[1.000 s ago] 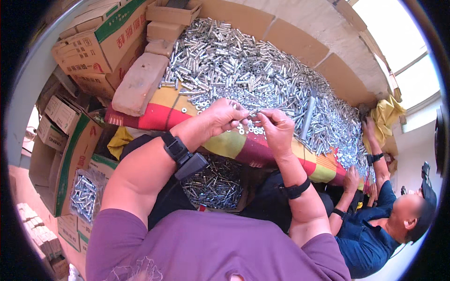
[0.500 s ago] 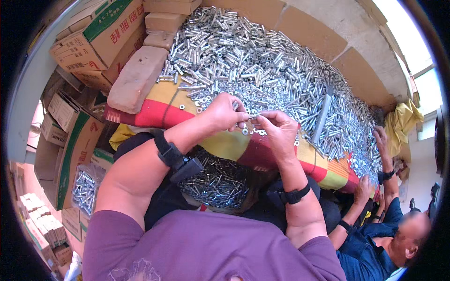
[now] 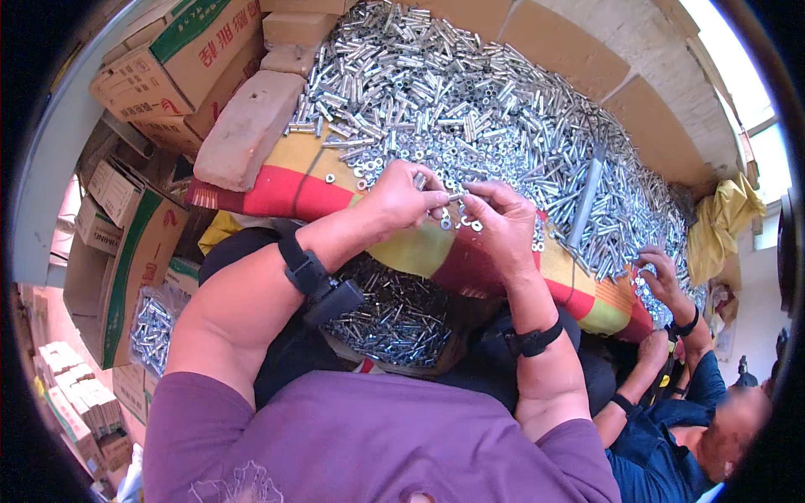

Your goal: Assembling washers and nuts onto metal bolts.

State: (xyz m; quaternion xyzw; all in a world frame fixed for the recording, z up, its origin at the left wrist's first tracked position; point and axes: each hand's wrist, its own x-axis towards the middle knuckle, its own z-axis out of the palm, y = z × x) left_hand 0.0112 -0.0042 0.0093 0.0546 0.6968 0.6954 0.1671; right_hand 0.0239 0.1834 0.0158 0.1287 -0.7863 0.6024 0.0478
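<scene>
Right now both hands are pinched closed: left hand point(image 3: 407, 197) and right hand point(image 3: 506, 220) both grip a small metal part point(image 3: 455, 198) over the near edge of the bench point(image 3: 281, 189), covered in red-yellow checked cloth, loose washers point(image 3: 445, 222) close by. Behind, a heap of metal sleeves and bolts point(image 3: 453, 101) spreads across, flat metal bar point(image 3: 587, 197) lying in it, cardboard panels point(image 3: 566, 46) along the far side, brick-like block point(image 3: 251, 130) at left. Room: cartons point(image 3: 159, 71) stacked left, clear bag point(image 3: 153, 331) of metal pieces lower down, yellow cloth point(image 3: 725, 226) at right, bright window point(image 3: 738, 67) beyond, co-worker point(image 3: 667, 444) in dark blue.
</scene>
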